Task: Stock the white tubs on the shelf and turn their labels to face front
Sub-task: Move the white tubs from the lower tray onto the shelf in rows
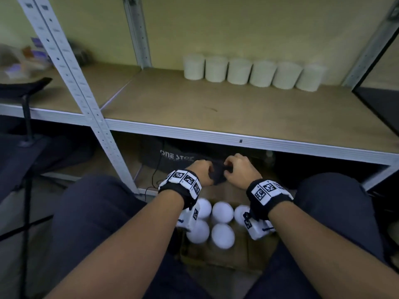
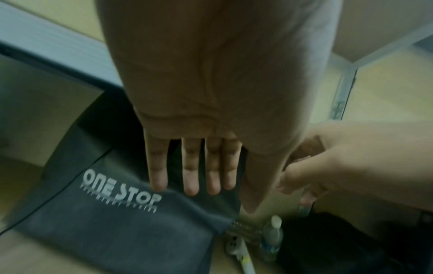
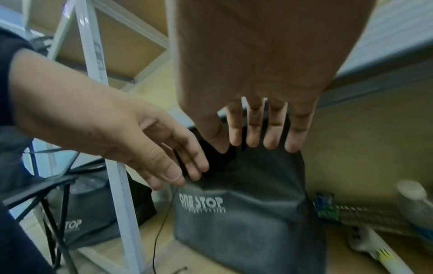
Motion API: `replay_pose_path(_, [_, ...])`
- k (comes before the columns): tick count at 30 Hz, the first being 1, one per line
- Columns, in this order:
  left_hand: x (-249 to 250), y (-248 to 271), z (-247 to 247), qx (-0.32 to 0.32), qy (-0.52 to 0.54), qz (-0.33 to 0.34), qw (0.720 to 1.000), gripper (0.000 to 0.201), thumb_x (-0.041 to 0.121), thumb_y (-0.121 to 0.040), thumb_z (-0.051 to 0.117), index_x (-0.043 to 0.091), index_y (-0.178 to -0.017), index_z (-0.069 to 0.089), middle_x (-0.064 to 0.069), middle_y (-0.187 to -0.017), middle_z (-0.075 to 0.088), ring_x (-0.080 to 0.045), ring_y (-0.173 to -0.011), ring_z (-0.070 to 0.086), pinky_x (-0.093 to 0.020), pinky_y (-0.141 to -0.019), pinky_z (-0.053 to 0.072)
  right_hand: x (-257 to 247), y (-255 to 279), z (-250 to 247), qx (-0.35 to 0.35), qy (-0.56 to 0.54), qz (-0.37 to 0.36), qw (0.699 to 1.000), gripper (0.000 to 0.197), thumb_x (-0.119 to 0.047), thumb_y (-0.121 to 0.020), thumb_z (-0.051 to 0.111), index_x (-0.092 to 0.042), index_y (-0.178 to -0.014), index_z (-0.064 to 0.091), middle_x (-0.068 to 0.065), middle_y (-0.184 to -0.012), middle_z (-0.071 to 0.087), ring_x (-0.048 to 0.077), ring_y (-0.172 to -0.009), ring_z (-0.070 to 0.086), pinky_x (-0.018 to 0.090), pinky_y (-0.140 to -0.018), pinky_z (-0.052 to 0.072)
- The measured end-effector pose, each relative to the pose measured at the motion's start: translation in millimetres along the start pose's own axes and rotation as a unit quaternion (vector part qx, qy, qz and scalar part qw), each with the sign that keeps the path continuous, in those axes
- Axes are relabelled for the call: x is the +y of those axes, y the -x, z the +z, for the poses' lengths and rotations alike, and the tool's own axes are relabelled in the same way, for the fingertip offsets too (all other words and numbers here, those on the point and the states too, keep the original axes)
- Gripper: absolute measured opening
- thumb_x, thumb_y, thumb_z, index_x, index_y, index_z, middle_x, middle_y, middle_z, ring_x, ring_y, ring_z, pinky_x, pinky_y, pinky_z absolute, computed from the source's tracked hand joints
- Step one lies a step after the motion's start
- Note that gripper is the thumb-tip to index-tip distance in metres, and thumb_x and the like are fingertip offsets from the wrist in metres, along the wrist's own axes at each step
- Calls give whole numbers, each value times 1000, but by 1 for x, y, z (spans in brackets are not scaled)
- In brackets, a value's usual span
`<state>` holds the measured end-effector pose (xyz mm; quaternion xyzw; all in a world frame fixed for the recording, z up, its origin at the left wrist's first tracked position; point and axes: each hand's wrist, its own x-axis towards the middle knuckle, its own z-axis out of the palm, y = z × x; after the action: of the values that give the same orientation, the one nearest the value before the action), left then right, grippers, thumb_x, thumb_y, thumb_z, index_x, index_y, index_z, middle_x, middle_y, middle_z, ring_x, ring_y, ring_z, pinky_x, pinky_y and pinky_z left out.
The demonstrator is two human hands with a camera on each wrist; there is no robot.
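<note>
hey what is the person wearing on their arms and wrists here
Both forearms are bare, with no sleeves showing. The left hand and right hand wear no gloves. Each wrist carries a black strap topped with white tiles printed with black square marker codes, and a white camera box hangs beneath it.

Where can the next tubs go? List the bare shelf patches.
Free: the wide shelf board in front of the row of six white tubs, up to the front edge, and the back strip left of the row toward the upright post. Crowded: the back right, filled by the row.
</note>
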<state>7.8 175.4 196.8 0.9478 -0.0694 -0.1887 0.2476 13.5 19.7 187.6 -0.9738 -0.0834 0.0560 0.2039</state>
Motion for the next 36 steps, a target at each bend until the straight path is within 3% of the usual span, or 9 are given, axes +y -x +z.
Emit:
replay_pose_path(4, [-21, -15, 37, -51, -14, -53, 997, 42, 16, -78, 68, 12, -118, 60, -10, -122, 62, -29, -110, 60, -30, -89, 48, 22, -3, 40, -83, 23, 41, 995, 31, -19, -82, 58, -15, -113, 60, 10, -120, 53, 31, -116, 51, 38, -94, 47])
replay_pose_path(8, [-50, -47, 81, -111, -28, -84, 990, 62, 44, -56, 67, 26, -115, 55, -3, -120, 63, -27, -103, 62, -39, -91, 53, 38, -6, 77, -154, 27, 69, 985, 30, -18, -81, 57, -10, -110, 60, 13, -118, 56, 33, -109, 56, 38, -88, 49])
replay_pose_path(11, [-58, -62, 103, -153, -44, -93, 983, 54, 39, -53, 63, 22, -105, 59, -6, -112, 66, -30, -94, 65, -42, -85, 55, 52, -4, 105, -199, 42, 87, 975, 34, -23, -83, 59, -11, -115, 59, 13, -123, 57, 33, -113, 55, 37, -92, 49])
replay_pose_path(15, [-59, -60, 128, -189, -104, -89, 972, 42, 25, -77, 65, 18, -118, 59, -9, -125, 60, -30, -111, 60, -42, -95, 51, 72, 6, 145, -271, 80, 121, 952, 51, -34, -86, 61, -16, -132, 48, 13, -138, 46, 33, -125, 48, 38, -104, 43])
replay_pose_path(19, [-79, -61, 164, -259, -138, -105, 950, 81, 37, -75, 67, 39, -143, 22, 1, -155, 20, -33, -140, 30, -52, -104, 40, 83, 11, 176, -328, 62, 160, 929, 56, -40, -86, 60, -22, -136, 41, 11, -143, 33, 39, -129, 38, 49, -106, 37])
replay_pose_path(25, [-103, -60, 202, -261, -119, -111, 952, 78, 32, -75, 67, 37, -141, 25, 1, -146, 21, -32, -143, 17, -60, -105, 35, 93, 21, 206, -343, 63, 154, 924, 68, -45, -80, 66, -24, -137, 35, 10, -142, 28, 42, -129, 34, 48, -107, 33])
replay_pose_path(27, [-104, -59, 213, -237, -128, -100, 958, 72, 35, -72, 68, 32, -136, 34, -5, -133, 28, -38, -136, 24, -60, -107, 32, 94, 25, 211, -337, 73, 153, 926, 82, -59, -69, 66, -28, -137, 33, 10, -141, 27, 42, -132, 31, 50, -110, 31])
replay_pose_path(30, [-103, -56, 228, -206, -151, -96, 962, 77, 38, -70, 71, 31, -137, 33, -7, -134, 26, -43, -126, 31, -55, -105, 35, 92, 32, 220, -314, 58, 152, 936, 105, -80, -42, 43, -35, -136, 29, 8, -141, 23, 40, -133, 26, 54, -111, 27])
replay_pose_path(36, [-106, -52, 248, -125, -205, -71, 968, 74, 41, -78, 65, 31, -143, 30, -10, -135, 32, -35, -110, 46, -46, -98, 40, 90, 34, 243, -273, 70, 156, 947, 77, -50, -63, 75, -23, -128, 44, 12, -140, 25, 41, -124, 38, 48, -102, 39])
